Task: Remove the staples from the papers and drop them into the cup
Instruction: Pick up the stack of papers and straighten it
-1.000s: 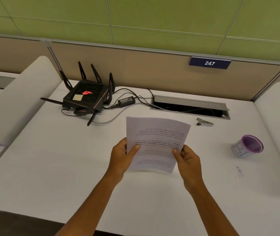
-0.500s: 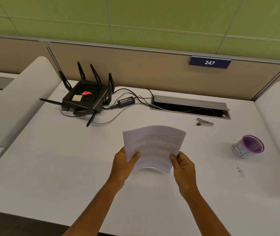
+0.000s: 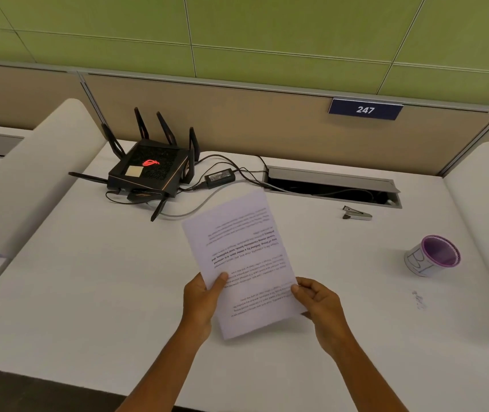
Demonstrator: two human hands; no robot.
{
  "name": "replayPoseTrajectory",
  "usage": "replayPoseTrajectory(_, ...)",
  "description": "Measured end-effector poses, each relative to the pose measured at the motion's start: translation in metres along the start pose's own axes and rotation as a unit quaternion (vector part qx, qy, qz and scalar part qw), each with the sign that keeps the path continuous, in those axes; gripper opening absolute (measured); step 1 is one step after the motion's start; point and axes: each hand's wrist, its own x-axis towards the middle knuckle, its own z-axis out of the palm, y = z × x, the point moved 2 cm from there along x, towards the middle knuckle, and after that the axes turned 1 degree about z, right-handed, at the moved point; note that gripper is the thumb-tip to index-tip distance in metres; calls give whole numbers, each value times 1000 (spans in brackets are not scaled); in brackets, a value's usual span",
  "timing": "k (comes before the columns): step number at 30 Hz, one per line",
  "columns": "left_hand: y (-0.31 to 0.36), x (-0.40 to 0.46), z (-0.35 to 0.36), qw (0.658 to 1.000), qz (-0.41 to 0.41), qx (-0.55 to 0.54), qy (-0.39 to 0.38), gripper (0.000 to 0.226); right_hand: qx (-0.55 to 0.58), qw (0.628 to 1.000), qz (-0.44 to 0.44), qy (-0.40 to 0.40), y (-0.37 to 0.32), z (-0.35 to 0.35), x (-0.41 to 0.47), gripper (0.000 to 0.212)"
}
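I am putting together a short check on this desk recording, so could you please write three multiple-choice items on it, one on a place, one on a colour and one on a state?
1. Where does the staple remover lie?
A. inside the cup
B. on the desk beside the cable hatch
C. on the router

2. What colour is the inside of the cup?
A. purple
B. green
C. red

3. How are the papers held?
A. flat on the desk, untouched
B. by the left hand only
C. by both hands, one on each side

Answers:
1 B, it rests on the white desk just in front of the cable hatch.
2 A, rim and inside show purple.
3 C, the left hand and the right hand each pinch a side edge.
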Motion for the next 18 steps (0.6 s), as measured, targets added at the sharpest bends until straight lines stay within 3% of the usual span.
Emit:
replayPoseTrajectory(6,-16,-13,8,991,-64,-115,7,42,164,985,44,-10,15,28,-14,42)
replayPoseTrajectory(12,-21,-26,17,985,-71,-155,-5,37,102,992,33,58,16,32,-15,34)
replayPoseTrajectory(18,-10,-2,-27,986,-60,-153,9,35,-17,999,13,47,-8,-12,-2,24)
